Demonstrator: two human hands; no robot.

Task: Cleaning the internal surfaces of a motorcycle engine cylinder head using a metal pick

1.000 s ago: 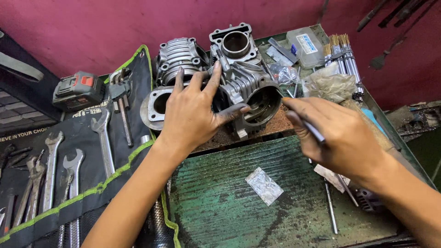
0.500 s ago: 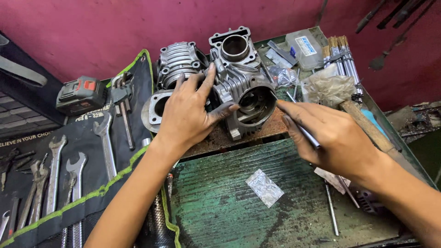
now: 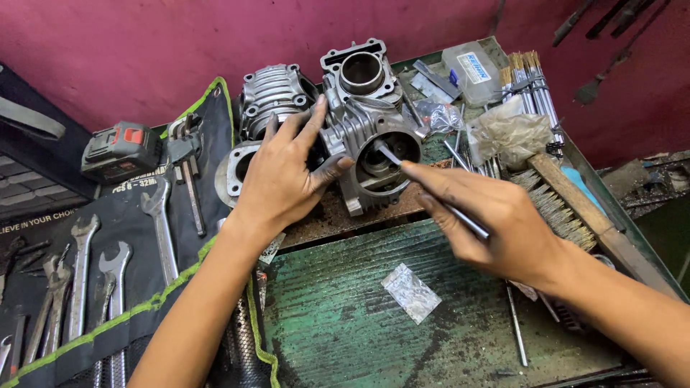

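Observation:
A grey finned engine cylinder (image 3: 374, 154) lies on its side on the bench, its round bore facing me. My left hand (image 3: 284, 176) grips its left side, thumb on the bore's rim. My right hand (image 3: 485, 219) holds a thin metal tool (image 3: 431, 194) whose tip reaches into the bore. Behind stand a second cylinder (image 3: 361, 72) with its bore upward and a finned cylinder head (image 3: 272, 90). A flat ring-shaped part (image 3: 233, 169) lies partly under my left hand.
A black tool roll with several spanners (image 3: 86, 280) lies at left, a cordless-tool battery (image 3: 118, 151) above it. A wire brush (image 3: 568, 208), thin rods (image 3: 528, 75), a plastic box (image 3: 471, 72) and crumpled bags (image 3: 507, 133) crowd the right. A small clear packet (image 3: 411, 292) lies on the green bench top (image 3: 345, 316).
My right hand has moved left and brought the tool's tip into the cylinder's bore. The left hand keeps its hold on the cylinder.

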